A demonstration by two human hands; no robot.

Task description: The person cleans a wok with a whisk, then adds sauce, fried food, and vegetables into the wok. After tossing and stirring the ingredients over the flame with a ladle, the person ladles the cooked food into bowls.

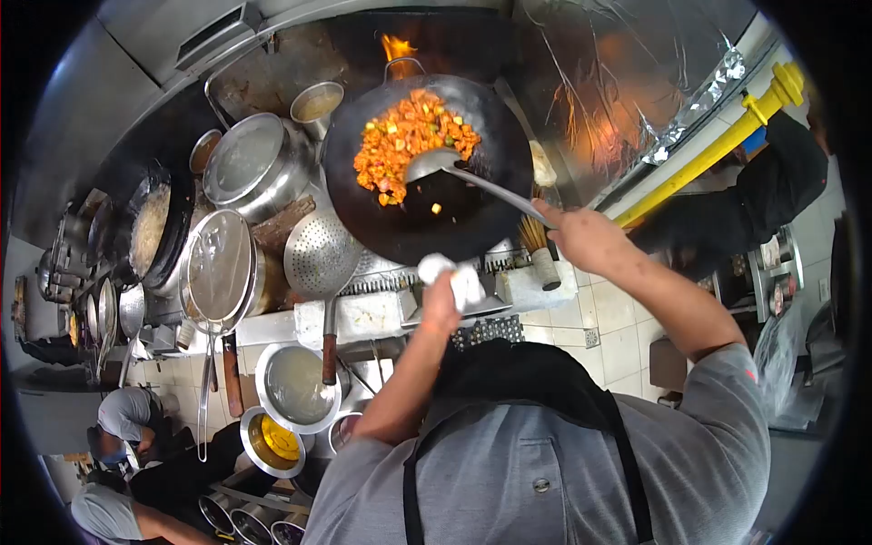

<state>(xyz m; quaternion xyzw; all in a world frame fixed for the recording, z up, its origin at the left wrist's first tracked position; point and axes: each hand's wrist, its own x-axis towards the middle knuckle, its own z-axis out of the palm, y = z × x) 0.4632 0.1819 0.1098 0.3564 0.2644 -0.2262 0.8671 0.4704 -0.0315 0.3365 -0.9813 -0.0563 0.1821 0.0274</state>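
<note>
Food heap at far L of wok; reached by ladle from R hand

The food heap [400, 136], orange-red pcs, is found in the far L part of the wok [391, 232]. From the R hand [589, 239] it lies fwd and to the L; from the L hand [441, 304] it lies almost straight fwd, slightly L. The L hand appears a bit nearer, but by the R hand the heap is reached, w/ the ladle [430, 166].

The long axis of the ladle is directed diagonally, from near R to far L, w/ its bowl touching the near-R edge of the heap. A loose piece [436, 209] is seen apart, nearer to the L hand.

The ladle handle's end is gripped firmly by the R hand. By the L hand a white cloth [465, 286] is held at the near rim; whether the wok is also gripped under it cannot be told.
</note>
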